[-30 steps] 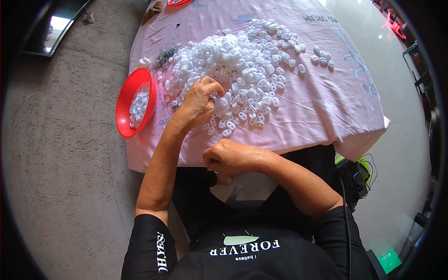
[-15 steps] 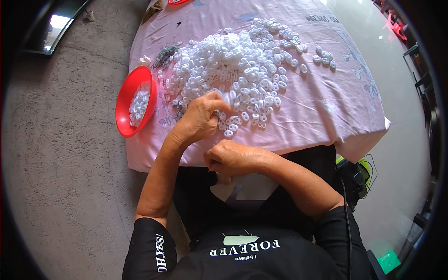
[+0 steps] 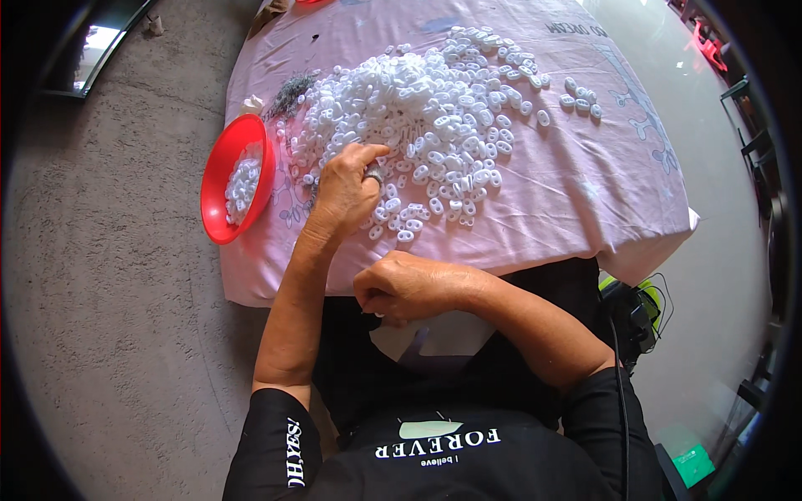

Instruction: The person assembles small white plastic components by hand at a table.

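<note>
A pink patterned cloth covers the worktop, hanging over its near edge. Across the cloth's middle spreads a broad heap of small white plastic pieces, with a few strays lying apart toward the far right. A red bowl sits at the cloth's left edge, tilted over the rim, holding some of the same white pieces. The left hand rests at the near-left fringe of the heap, its fingers loosely curled with the forefinger stretched onto the pieces; whether it grips any cannot be told. The right hand hovers just off the worktop's near edge above the lap, fingers curled closed into a loose fist; anything inside is hidden.
</note>
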